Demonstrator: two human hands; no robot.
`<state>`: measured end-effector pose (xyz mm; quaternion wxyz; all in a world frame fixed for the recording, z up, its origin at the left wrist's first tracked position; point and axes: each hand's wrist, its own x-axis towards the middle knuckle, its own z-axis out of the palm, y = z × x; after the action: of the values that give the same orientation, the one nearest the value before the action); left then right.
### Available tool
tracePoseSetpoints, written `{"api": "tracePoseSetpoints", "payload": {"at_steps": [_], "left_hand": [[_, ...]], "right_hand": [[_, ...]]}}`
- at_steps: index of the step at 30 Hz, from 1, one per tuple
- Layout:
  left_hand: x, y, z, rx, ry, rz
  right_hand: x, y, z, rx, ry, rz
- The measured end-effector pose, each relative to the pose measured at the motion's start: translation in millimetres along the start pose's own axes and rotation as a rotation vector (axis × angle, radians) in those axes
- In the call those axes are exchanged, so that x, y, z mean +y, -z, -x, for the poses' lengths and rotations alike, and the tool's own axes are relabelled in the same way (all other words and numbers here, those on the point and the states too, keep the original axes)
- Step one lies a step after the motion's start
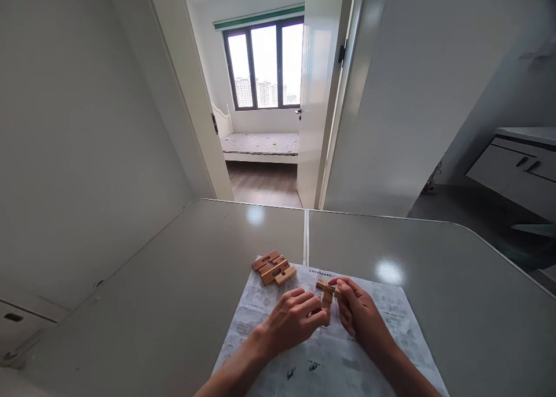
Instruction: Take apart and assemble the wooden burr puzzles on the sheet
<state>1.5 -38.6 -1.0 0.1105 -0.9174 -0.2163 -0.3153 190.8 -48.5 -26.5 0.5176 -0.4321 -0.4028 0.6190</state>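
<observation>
Our left grip (pixel 295 317) and right grip (pixel 362 314) hold small wooden blocks (pixel 326 299), seemingly part-joined, near the paper's (pixel 332 362) far edge; the slotted pieces (pixel 270 276) lie unused at its far left corner

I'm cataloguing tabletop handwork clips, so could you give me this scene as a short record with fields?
Left hand: fingers on small wooden pieces
Right hand: pinching the same cluster from its right
Surface: printed sheet on a gray table
Nearby: notched wooden blocks grouped at the sheet's far-left corner
Background: open door, bed, window
</observation>
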Motion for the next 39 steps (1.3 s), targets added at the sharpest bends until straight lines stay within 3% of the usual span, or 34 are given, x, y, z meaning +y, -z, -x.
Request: {"api": "tracePoseSetpoints", "payload": {"at_steps": [9,20,25,33,39], "left_hand": [[1,-1.6,-1,0.056,0.215,0.063],[-5,-3.4,2,-0.013,0.398,0.024],[-7,-4.8,3,-0.003,0.475,-0.007],[-10,-5.6,4,-0.004,0.553,-0.089],[-11,-5.4,4,-0.004,0.635,-0.089]], "right_hand": [[2,3,-6,0.063,0.030,-0.101],[1,1,-5,0.124,0.051,-0.088],[2,2,-2,0.122,0.097,0.093],[-5,-6,9,0.053,0.213,0.571],[-5,-7,9,0.080,0.291,0.710]]}}
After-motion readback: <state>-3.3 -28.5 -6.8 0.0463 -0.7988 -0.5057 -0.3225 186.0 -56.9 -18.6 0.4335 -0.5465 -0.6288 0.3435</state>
